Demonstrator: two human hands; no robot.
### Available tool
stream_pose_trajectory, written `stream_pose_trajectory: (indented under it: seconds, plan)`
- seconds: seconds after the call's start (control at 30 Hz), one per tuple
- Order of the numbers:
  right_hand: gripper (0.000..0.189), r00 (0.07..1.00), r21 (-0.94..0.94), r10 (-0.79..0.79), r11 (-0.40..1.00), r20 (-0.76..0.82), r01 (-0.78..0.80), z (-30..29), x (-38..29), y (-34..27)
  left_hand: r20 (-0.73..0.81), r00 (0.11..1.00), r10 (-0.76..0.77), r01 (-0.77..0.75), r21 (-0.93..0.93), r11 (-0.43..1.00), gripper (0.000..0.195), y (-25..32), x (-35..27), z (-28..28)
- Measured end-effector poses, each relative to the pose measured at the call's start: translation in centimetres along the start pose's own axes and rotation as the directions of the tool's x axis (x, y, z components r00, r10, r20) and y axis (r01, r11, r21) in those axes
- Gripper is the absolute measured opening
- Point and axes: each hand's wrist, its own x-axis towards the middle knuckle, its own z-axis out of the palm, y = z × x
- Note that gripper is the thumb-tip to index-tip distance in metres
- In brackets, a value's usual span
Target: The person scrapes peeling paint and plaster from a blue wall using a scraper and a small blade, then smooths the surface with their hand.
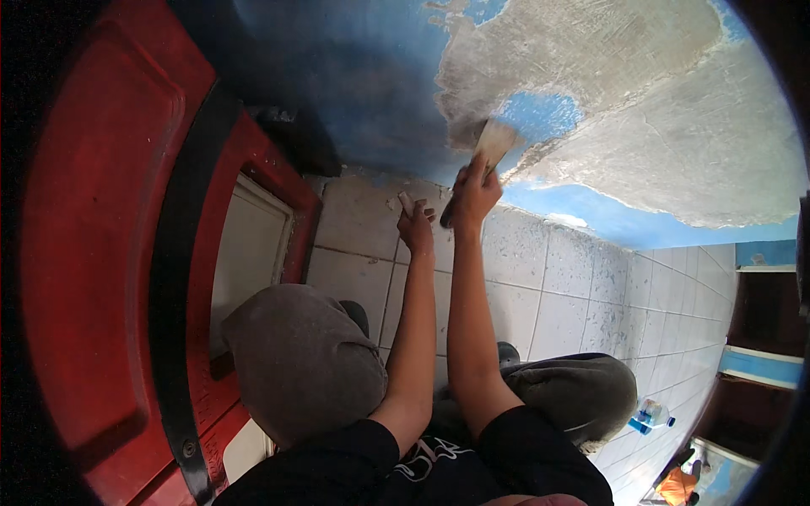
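My right hand is closed round the dark handle of a wide scraper, whose pale blade lies against the wall at a patch of blue paint. Bare grey plaster with ragged paint edges surrounds that patch. Left of it, and lower, my left hand holds a small pale object, perhaps a piece of plaster or a small tool; its kind is unclear. This hand is above the floor tiles near the foot of the wall.
A red moulded plastic piece with a black band stands close on the left. Paint flakes lie over the white floor tiles. At the right are a clear bottle with blue parts, dark shelf openings and an orange item.
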Motion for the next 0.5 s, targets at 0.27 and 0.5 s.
stream_pose_trajectory:
  seconds: [0.27,0.5]
  plan:
    - [0.029,1.000,-0.057,0.020,0.998,-0.012,-0.021,-2.0,-0.7,1.9,0.029,0.999,0.020,-0.019,-0.035,0.999,0.024,0.1,-0.1,0.2]
    - [0.030,0.999,-0.014,0.041,0.999,-0.023,-0.041,0.3,-0.7,-0.8,-0.005,1.000,0.012,-0.012,0.015,1.000,0.025,0.6,-0.7,-0.3]
